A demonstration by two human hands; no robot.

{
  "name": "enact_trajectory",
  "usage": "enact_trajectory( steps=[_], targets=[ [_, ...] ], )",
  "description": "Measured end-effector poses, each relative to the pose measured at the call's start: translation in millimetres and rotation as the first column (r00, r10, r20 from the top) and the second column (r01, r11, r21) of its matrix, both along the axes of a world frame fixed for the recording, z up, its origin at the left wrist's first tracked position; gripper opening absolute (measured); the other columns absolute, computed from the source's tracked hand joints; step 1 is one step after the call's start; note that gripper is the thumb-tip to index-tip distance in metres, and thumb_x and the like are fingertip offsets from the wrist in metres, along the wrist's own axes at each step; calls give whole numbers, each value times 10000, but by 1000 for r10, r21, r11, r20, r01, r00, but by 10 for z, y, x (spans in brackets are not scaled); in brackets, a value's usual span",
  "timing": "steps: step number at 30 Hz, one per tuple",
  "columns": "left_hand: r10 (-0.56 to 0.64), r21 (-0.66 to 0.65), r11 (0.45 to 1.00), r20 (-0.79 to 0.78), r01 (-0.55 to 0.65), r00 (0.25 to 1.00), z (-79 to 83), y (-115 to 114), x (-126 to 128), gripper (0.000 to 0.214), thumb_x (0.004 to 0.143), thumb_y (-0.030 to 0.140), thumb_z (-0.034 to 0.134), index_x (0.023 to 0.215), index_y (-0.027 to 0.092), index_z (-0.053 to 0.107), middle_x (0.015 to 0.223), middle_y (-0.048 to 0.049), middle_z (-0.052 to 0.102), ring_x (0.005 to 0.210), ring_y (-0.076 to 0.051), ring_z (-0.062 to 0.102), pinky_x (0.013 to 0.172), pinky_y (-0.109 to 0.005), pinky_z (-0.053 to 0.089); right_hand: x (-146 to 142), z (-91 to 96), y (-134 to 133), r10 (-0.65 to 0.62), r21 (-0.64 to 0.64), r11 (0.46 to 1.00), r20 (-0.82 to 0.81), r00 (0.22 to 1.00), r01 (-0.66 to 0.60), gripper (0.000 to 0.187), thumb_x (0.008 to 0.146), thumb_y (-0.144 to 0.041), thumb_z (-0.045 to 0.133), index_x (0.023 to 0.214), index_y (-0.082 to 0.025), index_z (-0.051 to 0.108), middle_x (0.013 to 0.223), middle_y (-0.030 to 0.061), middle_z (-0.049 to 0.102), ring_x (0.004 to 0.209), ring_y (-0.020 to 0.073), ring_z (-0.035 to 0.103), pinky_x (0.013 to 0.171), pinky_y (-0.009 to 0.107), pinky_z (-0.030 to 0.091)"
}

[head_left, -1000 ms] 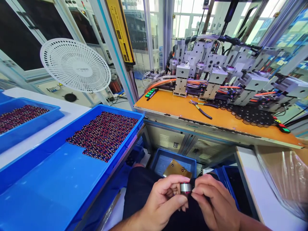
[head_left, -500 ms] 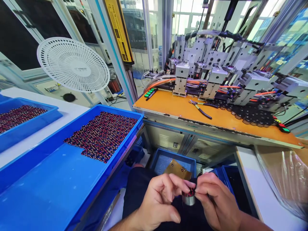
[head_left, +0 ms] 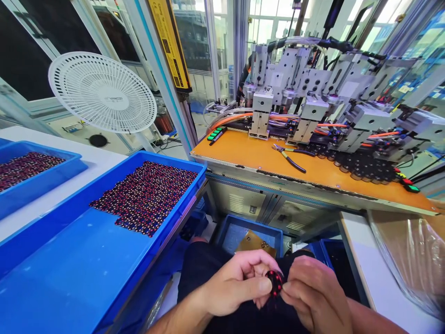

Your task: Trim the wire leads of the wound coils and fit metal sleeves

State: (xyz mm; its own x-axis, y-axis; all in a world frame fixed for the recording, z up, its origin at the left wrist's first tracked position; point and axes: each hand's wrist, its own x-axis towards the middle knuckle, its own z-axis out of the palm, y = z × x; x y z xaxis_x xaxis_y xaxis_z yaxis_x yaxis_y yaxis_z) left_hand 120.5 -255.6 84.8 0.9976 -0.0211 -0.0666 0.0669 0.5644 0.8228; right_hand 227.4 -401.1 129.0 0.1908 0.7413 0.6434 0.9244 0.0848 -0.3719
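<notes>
A small round part (head_left: pixel 274 283) with a black face and red spots is held over my lap, its face turned up toward me. My left hand (head_left: pixel 239 283) grips it between the thumb and curled fingers. At the part's right edge are the pinched fingertips of my right hand (head_left: pixel 314 292); whether they hold anything of their own is hidden. On the left, a blue tray (head_left: pixel 62 273) carries a packed sheet of small dark parts (head_left: pixel 149 197) with red and pale spots.
Another blue tray (head_left: pixel 74 162) of similar parts stands at far left, near a white fan (head_left: pixel 104 93). Ahead, an orange bench (head_left: pixel 239 150) bears pliers (head_left: pixel 290 157), a marker (head_left: pixel 218 137) and metal fixtures (head_left: pixel 262 111). A low blue bin (head_left: pixel 227 232) sits before my knees; plastic-wrapped cardboard (head_left: pixel 410 260) lies right.
The round part has tipped so its face shows instead of its metallic side. My left thumb has closed onto it, having been apart before. The right hand stays at its edge.
</notes>
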Motion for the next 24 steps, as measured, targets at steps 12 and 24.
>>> enact_trajectory(
  steps=[12,24],
  targets=[
    [268,-198,957,303,-214,915,-12,-93,-14,282,722,66,811,919,204,664,1115,-13,641,819,-103,717,697,-194,558,103,-34,69,-16,156,988,71,997,5,299,1013,-187,463,755,-160,610,648,9,616,522,88,566,520,201,492],
    [46,-248,969,92,-22,995,-54,-127,67,481,741,535,757,896,87,680,752,-55,689,659,-111,662,623,-188,501,98,-29,-25,38,50,998,-44,998,-36,294,999,-282,488,720,-230,563,577,-36,586,473,104,545,480,219,479]
  ],
)
